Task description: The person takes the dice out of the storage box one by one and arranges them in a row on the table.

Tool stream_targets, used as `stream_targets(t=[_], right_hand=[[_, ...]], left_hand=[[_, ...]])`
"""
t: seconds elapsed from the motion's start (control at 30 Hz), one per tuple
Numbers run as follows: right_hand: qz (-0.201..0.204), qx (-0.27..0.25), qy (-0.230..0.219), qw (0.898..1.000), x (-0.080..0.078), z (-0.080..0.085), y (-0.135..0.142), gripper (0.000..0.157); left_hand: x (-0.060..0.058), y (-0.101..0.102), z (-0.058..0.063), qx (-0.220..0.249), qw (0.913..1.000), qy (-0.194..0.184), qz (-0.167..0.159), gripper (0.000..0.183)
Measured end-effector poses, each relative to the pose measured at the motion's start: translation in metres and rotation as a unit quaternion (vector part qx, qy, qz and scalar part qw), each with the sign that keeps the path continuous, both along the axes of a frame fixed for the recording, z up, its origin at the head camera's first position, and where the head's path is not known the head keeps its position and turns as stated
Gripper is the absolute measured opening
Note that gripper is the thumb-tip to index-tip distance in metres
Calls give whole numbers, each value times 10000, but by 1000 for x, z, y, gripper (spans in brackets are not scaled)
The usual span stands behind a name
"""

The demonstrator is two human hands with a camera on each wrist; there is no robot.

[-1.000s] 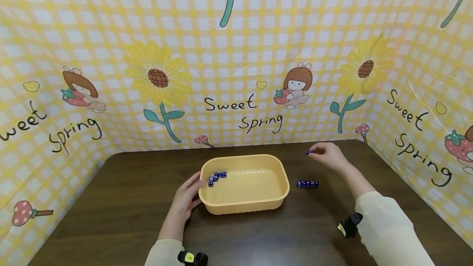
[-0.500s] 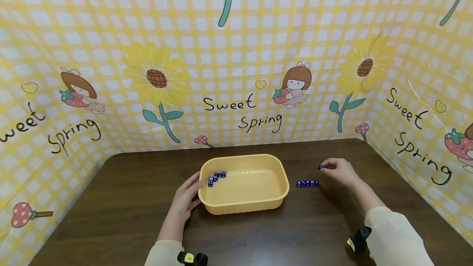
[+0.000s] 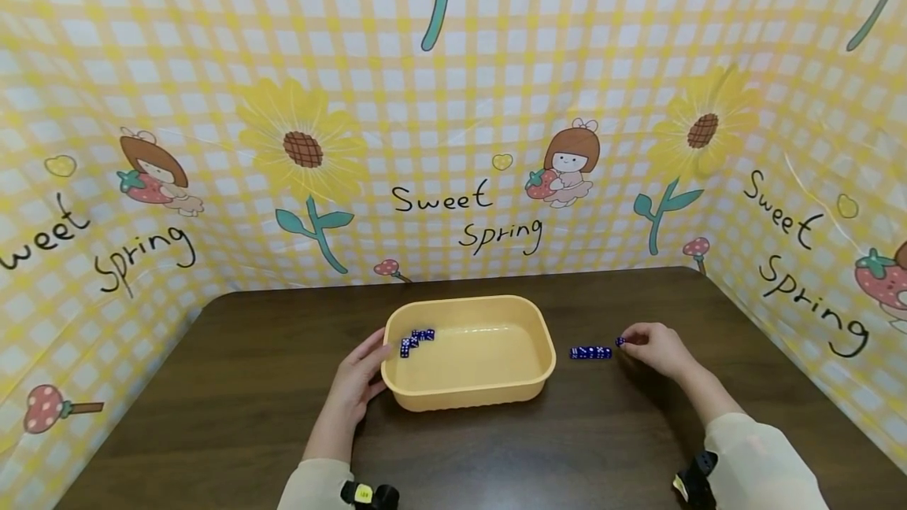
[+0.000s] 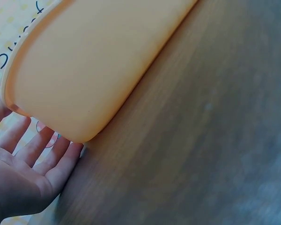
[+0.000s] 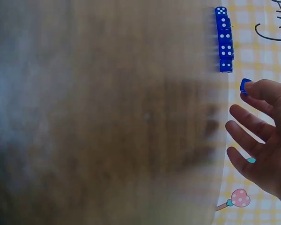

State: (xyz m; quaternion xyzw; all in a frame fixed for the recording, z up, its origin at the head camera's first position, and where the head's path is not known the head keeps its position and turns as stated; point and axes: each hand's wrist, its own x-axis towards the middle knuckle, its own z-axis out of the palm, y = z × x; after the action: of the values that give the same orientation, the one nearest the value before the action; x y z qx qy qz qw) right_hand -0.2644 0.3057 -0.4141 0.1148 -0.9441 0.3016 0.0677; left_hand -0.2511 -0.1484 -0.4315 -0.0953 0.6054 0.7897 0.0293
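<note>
Around the left end of a yellow plastic tub is my left hand, its thumb at the rim and its fingers against the outer wall. Several dark blue dice with white pips lie inside, near that end. My right hand pinches one blue die between thumb and forefinger; the other fingers are spread. To the left of that die, a straight row of blue dice stands on the table, right of the tub. A small gap shows between the held die and the row's right end.
The dark brown wooden table has a rounded back left corner. A yellow checked cloth with flowers and lettering surrounds it at the back and sides. Small black cameras sit on the left wrist and right wrist.
My right hand has come down toward the table and slightly right with the die, from behind the row to its right end. The left hand and tub have stayed put.
</note>
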Motion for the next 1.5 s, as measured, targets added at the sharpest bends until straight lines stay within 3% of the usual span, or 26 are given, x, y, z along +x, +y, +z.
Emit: stream_targets(t=[0.4,0.73,1.13,1.5], right_hand=[[108,273,-5,9996,0,-6,-1,9],[265,684,332,9968,-3,-13,-4,5],[298,725,431,9960,-4,-14,-6,6],[234,380,-108,9989,-1,-6,-6,15]], left_hand=[[0,1,1,-5,10000,-10,47,50],[1,0,1,3,10000,3,35,51],[1,0,1,-53,10000,8,-9,50],[1,0,1,-46,10000,23,6,51]])
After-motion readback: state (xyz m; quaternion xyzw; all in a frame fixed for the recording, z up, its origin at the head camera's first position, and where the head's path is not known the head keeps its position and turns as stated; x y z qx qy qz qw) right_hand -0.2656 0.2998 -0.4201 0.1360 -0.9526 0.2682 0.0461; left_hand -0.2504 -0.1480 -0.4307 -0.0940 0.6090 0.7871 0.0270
